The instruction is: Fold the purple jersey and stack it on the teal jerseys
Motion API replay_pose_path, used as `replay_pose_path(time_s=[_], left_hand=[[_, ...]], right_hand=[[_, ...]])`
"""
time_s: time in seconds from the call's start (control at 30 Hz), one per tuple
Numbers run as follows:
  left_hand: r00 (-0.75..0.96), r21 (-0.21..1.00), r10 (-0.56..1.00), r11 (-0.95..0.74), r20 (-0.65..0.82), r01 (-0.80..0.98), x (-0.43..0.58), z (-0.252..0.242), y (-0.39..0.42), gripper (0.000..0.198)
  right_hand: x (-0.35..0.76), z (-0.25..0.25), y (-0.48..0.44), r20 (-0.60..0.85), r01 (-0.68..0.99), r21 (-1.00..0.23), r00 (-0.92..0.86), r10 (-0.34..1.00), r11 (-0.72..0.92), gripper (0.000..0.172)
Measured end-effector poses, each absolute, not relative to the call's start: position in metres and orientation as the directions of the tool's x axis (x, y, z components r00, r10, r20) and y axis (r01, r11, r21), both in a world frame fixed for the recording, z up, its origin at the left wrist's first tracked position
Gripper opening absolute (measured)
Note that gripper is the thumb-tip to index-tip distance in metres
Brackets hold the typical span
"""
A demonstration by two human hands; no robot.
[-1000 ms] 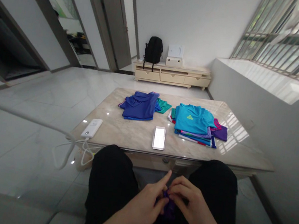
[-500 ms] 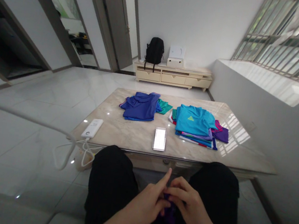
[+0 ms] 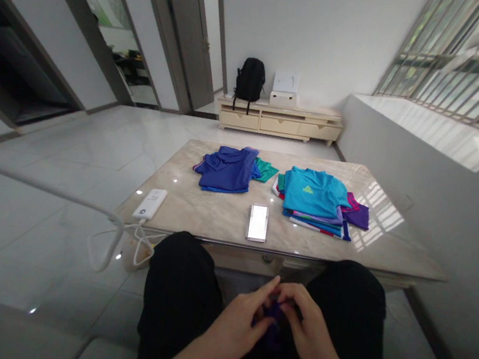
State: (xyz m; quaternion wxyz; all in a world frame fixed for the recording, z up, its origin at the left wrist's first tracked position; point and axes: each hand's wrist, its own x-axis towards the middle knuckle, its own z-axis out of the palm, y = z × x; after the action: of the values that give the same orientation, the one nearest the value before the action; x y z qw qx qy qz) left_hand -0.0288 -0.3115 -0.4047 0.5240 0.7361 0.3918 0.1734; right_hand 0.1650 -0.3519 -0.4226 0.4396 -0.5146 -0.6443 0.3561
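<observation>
Low between my thighs, my left hand point(image 3: 240, 324) and my right hand point(image 3: 307, 318) come together over a dark purple piece of fabric point(image 3: 273, 328). The fingers of both are closed on its upper part, with the left index finger reaching toward the right fingertips. Below the hands the fabric hangs down in shadow against my black trousers point(image 3: 183, 290). Its full shape is hidden by the fingers and the dark, so the kind of garment or cloth cannot be made out.
A marble-topped table point(image 3: 200, 212) stands before my knees. On it lie a pile of blue shirts point(image 3: 227, 169), a folded pile topped by a turquoise shirt point(image 3: 315, 192), a blurred white rectangle point(image 3: 258, 223) and a white power bank point(image 3: 150, 204) with a cable.
My left index finger, earlier stretched out forward, has come in toward the right fingertips. The hands have drawn closer over the purple fabric. The view has shifted slightly.
</observation>
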Motion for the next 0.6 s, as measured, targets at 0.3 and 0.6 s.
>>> replay_pose_path(time_s=[0.3, 0.6], left_hand=[[0.455, 0.832, 0.889, -0.282, 0.039, 0.479, -0.03, -0.429, -0.307, 0.025], [0.416, 0.81, 0.909, -0.226, -0.025, 0.542, -0.043, -0.454, -0.303, 0.027]], right_hand=[[0.169, -0.421, -0.35, 0.169, 0.354, -0.925, 0.062, 0.984, 0.137, 0.014], [0.177, -0.412, -0.347, 0.225, 0.397, -0.908, 0.203, 0.953, 0.13, 0.015]])
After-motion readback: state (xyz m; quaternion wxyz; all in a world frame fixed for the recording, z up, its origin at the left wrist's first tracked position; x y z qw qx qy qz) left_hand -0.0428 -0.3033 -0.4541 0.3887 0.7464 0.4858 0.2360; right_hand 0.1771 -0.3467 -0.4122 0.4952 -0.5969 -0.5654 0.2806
